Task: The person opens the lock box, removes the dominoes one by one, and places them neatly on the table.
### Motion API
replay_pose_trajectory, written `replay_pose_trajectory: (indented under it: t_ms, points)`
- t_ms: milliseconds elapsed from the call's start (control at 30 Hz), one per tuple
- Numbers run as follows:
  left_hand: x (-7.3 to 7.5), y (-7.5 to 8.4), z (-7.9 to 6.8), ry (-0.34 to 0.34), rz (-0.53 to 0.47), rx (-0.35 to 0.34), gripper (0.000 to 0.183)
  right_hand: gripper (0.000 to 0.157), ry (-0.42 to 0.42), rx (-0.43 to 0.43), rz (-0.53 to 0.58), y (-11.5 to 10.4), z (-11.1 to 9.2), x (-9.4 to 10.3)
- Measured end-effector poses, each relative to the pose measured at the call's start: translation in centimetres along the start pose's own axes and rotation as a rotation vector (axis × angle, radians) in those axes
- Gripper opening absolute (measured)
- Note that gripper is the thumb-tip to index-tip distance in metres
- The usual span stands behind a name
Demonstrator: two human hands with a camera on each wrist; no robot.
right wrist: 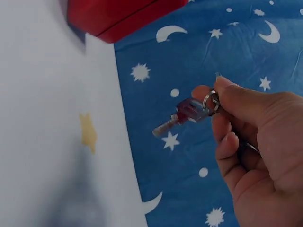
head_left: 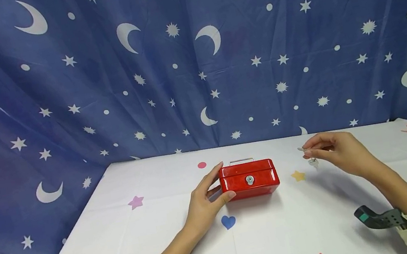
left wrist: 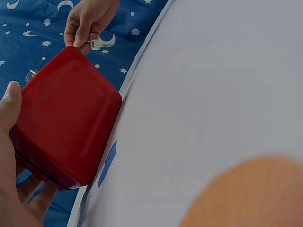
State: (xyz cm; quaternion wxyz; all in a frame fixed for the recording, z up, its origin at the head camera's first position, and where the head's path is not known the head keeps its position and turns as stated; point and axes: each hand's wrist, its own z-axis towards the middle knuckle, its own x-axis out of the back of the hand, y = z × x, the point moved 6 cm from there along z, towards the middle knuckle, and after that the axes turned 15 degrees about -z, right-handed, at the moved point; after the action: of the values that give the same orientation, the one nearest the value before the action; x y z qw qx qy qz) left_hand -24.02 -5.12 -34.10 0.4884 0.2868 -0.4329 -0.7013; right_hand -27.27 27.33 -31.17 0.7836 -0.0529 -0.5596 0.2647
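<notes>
A small red metal cash box [head_left: 235,191] stands near the middle of the table, its round silver lock [head_left: 250,180] facing me and a thin wire handle [head_left: 241,160] on top. My left hand [head_left: 202,204] grips its left end, thumb at the front edge and fingers round the side. To the right of the box and apart from it, my right hand [head_left: 341,155] pinches a small key ring [right wrist: 211,101] between thumb and fingers. From the ring hangs a silver key [right wrist: 189,109]. Another thin metal piece [head_left: 300,149] sticks out past the fingertips.
The white tablecloth [head_left: 156,230] carries printed stars, hearts and dots, among them a yellow star [head_left: 298,175] between the box and the right hand. Behind the table hangs a blue curtain [head_left: 180,90] with moons and stars.
</notes>
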Motion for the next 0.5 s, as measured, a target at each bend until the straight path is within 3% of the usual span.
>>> replay_pose_trajectory:
  t_ms: [267,500]
  points:
    - [-0.1,0.2,0.0,-0.006,0.000,0.029,0.070,0.025,-0.036,-0.025,0.031,-1.1,-0.1,0.4]
    - [0.0,0.2,0.0,-0.005,0.011,0.025,0.070,0.019,0.025,-0.007,0.034,-2.4,-0.1,1.1]
